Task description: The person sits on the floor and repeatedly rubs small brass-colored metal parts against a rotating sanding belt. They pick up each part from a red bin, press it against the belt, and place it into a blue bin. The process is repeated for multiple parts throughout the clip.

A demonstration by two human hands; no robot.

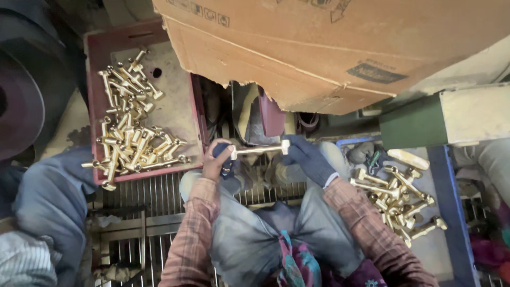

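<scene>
I saw both forearms, in plaid sleeves, reaching forward over the knees. My left hand (217, 159) was curled around one end of a brass rod (258, 150), its fingers (222, 150) closed on it, a dark glove or cloth partly over the palm. My right hand (309, 159) wore a dark blue knit glove, and its fingers (295, 144) were closed on the rod's other end.

The rod sat between the two hands, above the knees and just in front of a worn sanding belt (245, 114). Its long axis ran nearly level from left to right, the right end slightly higher, with a pale block-shaped fitting at each end.

To the left lay a red crate (98, 48) holding a heap of brass parts (130, 141), some hanging over its near rim. To the right a second pile of brass parts (396, 199) lay in a blue-edged tray (438, 180). A torn cardboard box (340, 48) overhung the machine from above, hiding what was behind it. Metal grating (138, 196) covered the floor beneath my legs. Another person's trouser leg (53, 196) stood at the far left.
</scene>
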